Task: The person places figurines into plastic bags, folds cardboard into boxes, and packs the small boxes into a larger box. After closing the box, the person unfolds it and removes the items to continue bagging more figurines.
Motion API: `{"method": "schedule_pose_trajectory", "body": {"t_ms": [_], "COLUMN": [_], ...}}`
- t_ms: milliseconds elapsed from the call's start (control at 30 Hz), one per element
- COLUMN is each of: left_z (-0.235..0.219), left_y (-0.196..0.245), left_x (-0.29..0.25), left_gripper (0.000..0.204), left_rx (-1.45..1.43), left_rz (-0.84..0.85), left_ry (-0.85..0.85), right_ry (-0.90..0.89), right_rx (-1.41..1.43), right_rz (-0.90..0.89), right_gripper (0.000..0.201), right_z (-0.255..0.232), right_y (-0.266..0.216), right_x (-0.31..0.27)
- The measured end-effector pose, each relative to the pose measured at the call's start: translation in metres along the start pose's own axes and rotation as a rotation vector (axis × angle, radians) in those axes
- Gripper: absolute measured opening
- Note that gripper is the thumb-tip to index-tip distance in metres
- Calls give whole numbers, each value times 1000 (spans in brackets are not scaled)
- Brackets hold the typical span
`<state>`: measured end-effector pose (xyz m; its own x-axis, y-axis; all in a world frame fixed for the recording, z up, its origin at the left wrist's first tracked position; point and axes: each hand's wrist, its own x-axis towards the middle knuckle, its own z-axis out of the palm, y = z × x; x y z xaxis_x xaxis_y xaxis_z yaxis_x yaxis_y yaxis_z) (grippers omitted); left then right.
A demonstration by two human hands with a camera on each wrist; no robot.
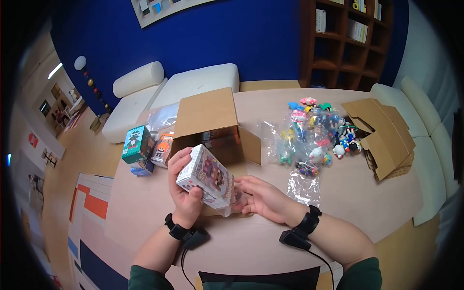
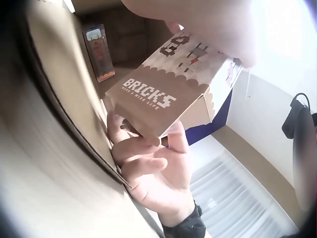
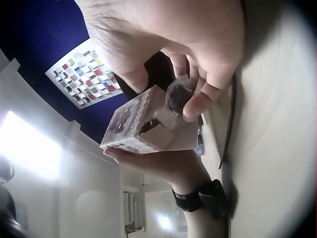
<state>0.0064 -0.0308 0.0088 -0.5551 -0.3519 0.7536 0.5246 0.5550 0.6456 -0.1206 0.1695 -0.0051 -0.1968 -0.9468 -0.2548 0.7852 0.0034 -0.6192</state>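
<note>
My left hand (image 1: 182, 195) grips a small printed toy box (image 1: 212, 176), tilted over the near side of the table. The word BRICKS shows on its brown end in the left wrist view. An end flap (image 3: 157, 135) stands open in the right wrist view. At that end, the fingers of my right hand (image 1: 266, 197) pinch a small clear plastic bag (image 3: 179, 95) with something dark inside. Part of the bag overlaps the box opening. Just behind my hands, a large open cardboard box (image 1: 207, 113) lies with its opening towards me.
Left of the carton stand a green box (image 1: 137, 144) and an orange-printed box (image 1: 163, 149), with a blue one beneath. Bagged and loose toy figures (image 1: 316, 125) spread over the table's right half. Flattened cardboard (image 1: 386, 140) lies at the right edge.
</note>
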Motion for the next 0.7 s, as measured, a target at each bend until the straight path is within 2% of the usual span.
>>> {"method": "schedule_pose_trajectory", "body": {"t_ms": [67,100,167,200,267,333,400,467,533,567,600,667,700], "left_z": [1,3,11,12,12,11,10,12,12,11,11,6,9], "left_y": [-3,-2,1,-4,-14,-15,-16,-13,-15,-10,-4,-5,1], "left_x": [-1,0,2,2,-3,-3,-4,-2,-3,0,2,1,-1], "left_gripper": [75,75,70,70,61,47,51,56,70,68,67,60,72], "left_rx": [63,62,4,8,-168,-317,-334,-367,-406,-351,-292,-68,-72], "left_rz": [8,8,-124,-125,-306,-443,-481,-493,-455,-432,-409,-300,-312], "left_ry": [23,22,44,48,23,0,-16,-6,-66,-97,-134,-236,-211], "right_ry": [13,14,48,45,231,387,493,603,775,819,788,863,902], "right_rx": [-238,-238,-386,-387,-582,-827,-882,-1162,-1545,-1712,-1683,-1999,-2105], "right_rz": [14,13,-141,-137,-354,-658,-889,-1310,-1556,-1550,-1574,-1044,-861], "right_gripper": [42,42,38,38,27,15,9,8,11,8,8,9,14], "right_z": [2,6,15,16,13,6,6,11,13,15,12,3,-7], "right_y": [-1,-2,-7,-11,-27,-41,-61,-86,-104,-108,-108,-103,-95], "right_x": [-4,-6,-9,-9,-9,-12,-20,-28,-38,-39,-35,-32,-30]}}
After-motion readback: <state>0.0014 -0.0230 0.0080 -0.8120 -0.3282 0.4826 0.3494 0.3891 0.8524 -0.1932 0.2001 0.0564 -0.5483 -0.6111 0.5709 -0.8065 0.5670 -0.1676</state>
